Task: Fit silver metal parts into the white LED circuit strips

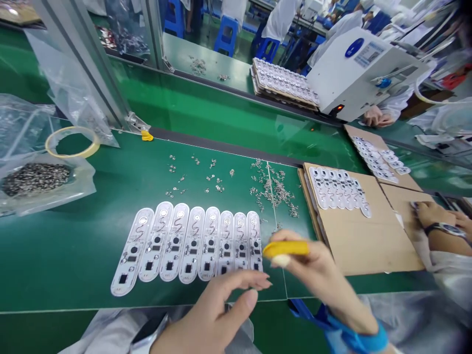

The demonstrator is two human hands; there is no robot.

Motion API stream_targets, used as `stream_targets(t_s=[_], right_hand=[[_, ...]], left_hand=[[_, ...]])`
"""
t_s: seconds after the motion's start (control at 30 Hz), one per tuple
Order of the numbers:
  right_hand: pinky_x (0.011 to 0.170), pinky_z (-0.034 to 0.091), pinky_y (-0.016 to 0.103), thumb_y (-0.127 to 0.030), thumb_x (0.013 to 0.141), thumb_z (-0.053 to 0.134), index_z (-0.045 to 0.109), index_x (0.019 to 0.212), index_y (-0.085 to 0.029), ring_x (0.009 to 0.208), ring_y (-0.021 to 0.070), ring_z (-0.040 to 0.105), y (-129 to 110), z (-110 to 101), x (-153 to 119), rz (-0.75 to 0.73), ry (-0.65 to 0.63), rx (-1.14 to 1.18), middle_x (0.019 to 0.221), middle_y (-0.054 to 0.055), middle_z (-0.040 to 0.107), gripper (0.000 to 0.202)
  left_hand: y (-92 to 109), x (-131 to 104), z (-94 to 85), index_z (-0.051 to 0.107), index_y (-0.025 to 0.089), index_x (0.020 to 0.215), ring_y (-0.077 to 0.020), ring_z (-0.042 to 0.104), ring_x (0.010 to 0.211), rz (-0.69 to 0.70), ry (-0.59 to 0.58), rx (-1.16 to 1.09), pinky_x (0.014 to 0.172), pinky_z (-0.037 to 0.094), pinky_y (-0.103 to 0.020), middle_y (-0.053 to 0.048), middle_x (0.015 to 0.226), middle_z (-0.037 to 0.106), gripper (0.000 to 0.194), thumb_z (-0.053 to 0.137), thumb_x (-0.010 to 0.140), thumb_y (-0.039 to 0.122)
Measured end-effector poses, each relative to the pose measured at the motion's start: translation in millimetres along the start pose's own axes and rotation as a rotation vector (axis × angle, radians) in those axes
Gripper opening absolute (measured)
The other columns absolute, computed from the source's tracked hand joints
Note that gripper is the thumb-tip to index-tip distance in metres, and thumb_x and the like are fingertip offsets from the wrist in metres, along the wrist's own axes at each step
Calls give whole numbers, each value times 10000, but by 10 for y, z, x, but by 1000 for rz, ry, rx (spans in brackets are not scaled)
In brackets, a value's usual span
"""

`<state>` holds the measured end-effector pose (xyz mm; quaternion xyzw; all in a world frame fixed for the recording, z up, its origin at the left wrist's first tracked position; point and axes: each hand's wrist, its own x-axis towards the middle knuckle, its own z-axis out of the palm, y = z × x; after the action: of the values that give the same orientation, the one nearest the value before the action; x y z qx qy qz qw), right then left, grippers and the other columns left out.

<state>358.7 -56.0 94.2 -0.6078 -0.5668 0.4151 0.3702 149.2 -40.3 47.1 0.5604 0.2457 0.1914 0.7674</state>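
A row of several white oval-ended boards lies on the green table, each with black chips and a small coiled wire. My left hand is over the table's front edge below the right boards, thumb and fingers apart, holding nothing visible. My right hand hovers just right of the last board, a yellow finger cover on one finger. Its thumb and fingertips are pressed together; anything between them is too small or blurred to name. Small metal parts lie scattered behind my right hand.
Cardboard sheets bearing more boards are stacked on the right. Beyond them, a person's hand works. A tape roll and a bag of metal parts sit left. A metal frame post and a white machine stand behind.
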Motion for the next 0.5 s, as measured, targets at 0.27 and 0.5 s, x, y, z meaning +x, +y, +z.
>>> stream_targets(t_s=[0.27,0.5], right_hand=[[575,567,194,-148,812,623,716,827,-242,685,126,675,67,569,-125,-55,129,36,824,7,710,134],[646,587,230,-99,808,597,706,886,-221,746,146,690,30,545,-129,-162,115,-113,848,28,715,182]], left_hand=[[-138,50,81,598,155,798,-104,590,717,-112,147,-378,686,495,-218,-29,775,627,408,534,869,551],[-102,81,-17,549,162,789,-104,537,695,-122,144,-302,688,461,-237,-4,745,545,386,464,911,519]])
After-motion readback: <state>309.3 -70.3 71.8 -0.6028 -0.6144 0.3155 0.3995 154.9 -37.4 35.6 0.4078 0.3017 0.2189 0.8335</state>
